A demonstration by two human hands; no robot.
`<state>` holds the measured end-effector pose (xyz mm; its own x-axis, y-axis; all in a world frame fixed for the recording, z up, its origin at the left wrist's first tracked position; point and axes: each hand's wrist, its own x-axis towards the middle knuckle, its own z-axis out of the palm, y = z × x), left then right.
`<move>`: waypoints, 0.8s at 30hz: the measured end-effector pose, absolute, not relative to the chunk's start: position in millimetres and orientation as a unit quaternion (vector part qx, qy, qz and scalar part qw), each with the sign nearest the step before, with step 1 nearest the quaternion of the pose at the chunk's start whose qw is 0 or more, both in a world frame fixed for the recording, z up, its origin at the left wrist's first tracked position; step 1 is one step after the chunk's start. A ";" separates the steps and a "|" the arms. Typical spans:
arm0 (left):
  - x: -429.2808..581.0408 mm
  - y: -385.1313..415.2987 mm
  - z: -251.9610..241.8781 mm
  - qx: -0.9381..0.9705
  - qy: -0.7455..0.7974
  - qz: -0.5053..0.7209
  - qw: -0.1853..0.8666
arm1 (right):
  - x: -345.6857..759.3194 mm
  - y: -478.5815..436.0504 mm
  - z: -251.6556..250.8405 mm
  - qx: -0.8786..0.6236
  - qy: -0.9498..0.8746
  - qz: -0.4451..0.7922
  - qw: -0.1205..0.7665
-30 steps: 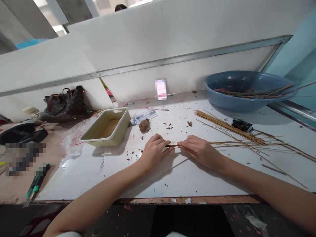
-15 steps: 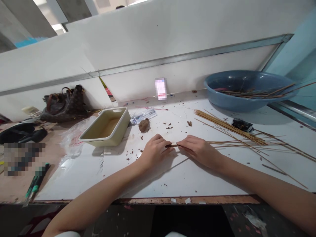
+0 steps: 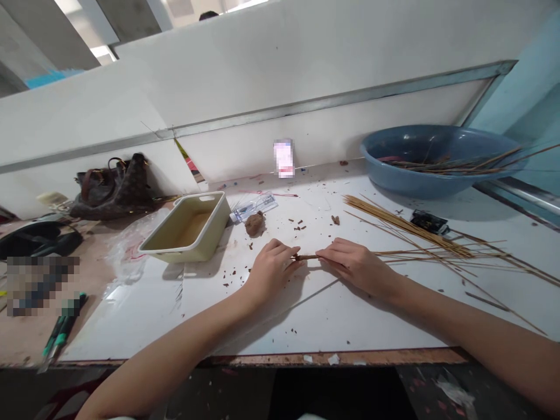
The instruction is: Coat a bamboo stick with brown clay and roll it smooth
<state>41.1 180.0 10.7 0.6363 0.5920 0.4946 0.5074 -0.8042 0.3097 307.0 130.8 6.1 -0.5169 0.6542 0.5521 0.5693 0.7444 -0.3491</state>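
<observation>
Between my two hands runs a thin incense stick (image 3: 310,257) coated in brown paste, lying level just above the white board. My left hand (image 3: 272,269) pinches its left end, where a small bit of paste bulges at the fingertips. My right hand (image 3: 352,263) has its fingers closed on the stick farther right. Several bare thin sticks (image 3: 406,255) show beyond my right hand; whether one joins the held stick is hidden. A brown lump of paste (image 3: 254,224) rests on the board beyond my left hand, with crumbs (image 3: 300,224) scattered about.
A cream plastic basin (image 3: 210,233) stands at left, near a handbag (image 3: 114,189) and green-black tools (image 3: 65,324). At right lie a bundle of sticks (image 3: 394,219) and a black packet (image 3: 429,221). A blue tub (image 3: 406,181) holds more sticks. A phone (image 3: 284,157) leans on the back wall.
My left fingertips have opened slightly around the stick's left end, showing the paste bulge there. More of the coated stick shows between my hands. The view has shifted slightly.
</observation>
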 end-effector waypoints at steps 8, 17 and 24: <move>46.3 175.3 12.4 0.909 0.281 0.298 0.079 | 304.6 129.7 4.5 -0.354 -0.874 0.058 0.329; 44.8 180.7 12.2 0.920 0.248 0.302 0.034 | 302.5 128.5 4.4 -0.351 -0.874 0.063 0.329; 44.4 179.1 12.0 0.938 0.236 0.253 0.003 | 301.1 130.7 0.6 -0.352 -0.867 0.058 0.348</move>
<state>44.4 179.1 12.0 0.7605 0.4451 0.4728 0.4423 -0.8882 0.1245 301.1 130.7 0.6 -0.5102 0.6503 0.5629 0.5700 0.7458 -0.3449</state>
